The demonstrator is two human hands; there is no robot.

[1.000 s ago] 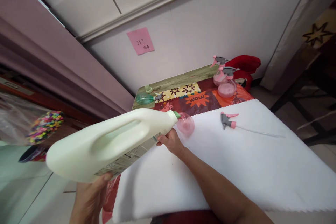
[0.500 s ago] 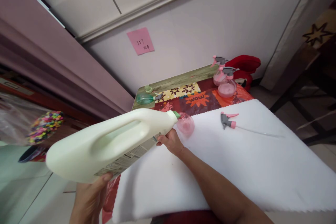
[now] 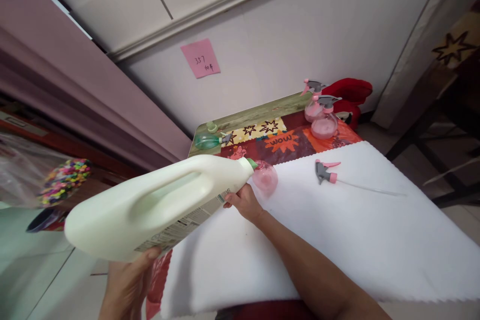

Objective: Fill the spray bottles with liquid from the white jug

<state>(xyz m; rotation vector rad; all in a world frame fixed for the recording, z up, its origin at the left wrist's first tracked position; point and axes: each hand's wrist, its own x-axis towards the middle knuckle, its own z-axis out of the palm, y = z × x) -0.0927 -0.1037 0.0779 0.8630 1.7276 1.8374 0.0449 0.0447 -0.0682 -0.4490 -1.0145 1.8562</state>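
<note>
A large pale-green detergent jug (image 3: pixel 112 210) is tilted almost level, its green spout at the mouth of a round pink spray bottle (image 3: pixel 266 180) that stands without its top on the white cloth. My left hand (image 3: pixel 133 272) grips the jug from below near its base. Close to the jug's neck, my right hand (image 3: pixel 245 202) is wrapped against its labelled side; some of its fingers are hidden behind the jug. Right of the pink bottle lies a grey and pink spray trigger head (image 3: pixel 326 172) with its thin clear tube.
Two pink spray bottles (image 3: pixel 324 122) with tops on stand at the back right beside a red plush thing (image 3: pixel 348 92). A green spray bottle (image 3: pixel 207 141) lies at the back left, near a green cap (image 3: pixel 212 127). A bag of colourful beads (image 3: pixel 63 182) hangs left.
Almost nothing differs. Both hands hold the jug in the same tilted pose, and the pink bottle keeps its place.
</note>
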